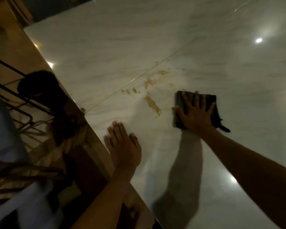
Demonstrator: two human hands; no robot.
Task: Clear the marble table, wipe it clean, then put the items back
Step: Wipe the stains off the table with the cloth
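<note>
Marble, pale and glossy, fills the view: the table is seen from above, with a seam running across it and ceiling lights mirrored in its polish. No items are seen on the part of the slab in view, so the clearing step is judged done and the wiping step is in hand. A dark folded cloth lies flat on the marble and is pressed down by the right hand, whose fingers are spread straight over it rather than curled round it. The left hand is laid flat near the table's edge, fingers straight, nothing grasped; it appears to serve as a brace. Brown stains are left on the surface just to the left of the cloth, some scattered along the seam, and they are not yet touched by it. For the next move, the cloth would need to be drawn leftward over those marks with steady downward pressure, and the specks on the seam would likely need more than one pass. The items to be put back are not in view.
</note>
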